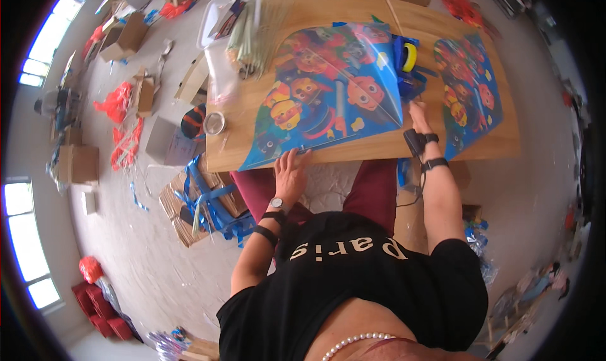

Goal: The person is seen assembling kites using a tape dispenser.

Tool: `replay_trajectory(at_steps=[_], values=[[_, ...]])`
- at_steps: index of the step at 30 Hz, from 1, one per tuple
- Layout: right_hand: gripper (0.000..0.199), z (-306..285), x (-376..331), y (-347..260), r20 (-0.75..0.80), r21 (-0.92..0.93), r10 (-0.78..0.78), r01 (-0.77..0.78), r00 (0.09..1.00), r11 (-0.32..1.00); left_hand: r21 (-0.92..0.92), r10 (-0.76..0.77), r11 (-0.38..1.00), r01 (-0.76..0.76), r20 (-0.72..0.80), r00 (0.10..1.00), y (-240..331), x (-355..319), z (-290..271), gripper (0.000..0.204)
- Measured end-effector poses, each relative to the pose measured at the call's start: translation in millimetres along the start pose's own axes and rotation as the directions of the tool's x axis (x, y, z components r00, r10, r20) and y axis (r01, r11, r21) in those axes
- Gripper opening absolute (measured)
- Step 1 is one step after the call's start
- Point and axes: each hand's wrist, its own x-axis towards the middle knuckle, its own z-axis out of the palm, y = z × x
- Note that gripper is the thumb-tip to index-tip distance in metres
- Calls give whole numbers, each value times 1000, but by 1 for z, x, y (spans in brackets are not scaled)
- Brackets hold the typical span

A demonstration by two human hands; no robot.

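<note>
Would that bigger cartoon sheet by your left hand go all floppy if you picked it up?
Probably: the cartoon-print sheet looks broad and thin, so unsupported parts would likely droop. It seems light for its size, showing hardly any thickness. Its glossy sheen suggests it might slide easily when pushed.

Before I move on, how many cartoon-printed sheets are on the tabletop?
2: one cartoon-printed sheet lies around the middle of the wooden tabletop, the left hand at its near edge; a second sheet lies right of the right hand. Any layers underneath could be hidden.
</note>
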Motion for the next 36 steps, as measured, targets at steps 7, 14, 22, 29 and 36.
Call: replay_trajectory(at_steps=[7, 14, 22, 29, 36], values=[[27, 83, -207, -126, 345, 437, -316, 147, 884, 887, -3, -66, 998, 66, 70, 995, -27, -36, -7, 69], [24, 127, -329, -156, 902, 298, -124, -391, 413, 871, -5, -172, 985, 172, -65, 983, -32, -53, -8, 58], [29, 148, -347, -156, 949, 169, -28, -429, 315, 887, 26, -170, 985, 173, -97, 981, -36, -56, -7, 59], [30, 154, -351, -154, 934, 161, -19, -373, 357, 914, 34, -180, 982, 185, -114, 977, -36, -56, -7, 55], [27, 163, -354, -146, 907, 187, -44, -307, 420, 933, 18, -172, 984, 175, -123, 977, -35, -54, -7, 56]])
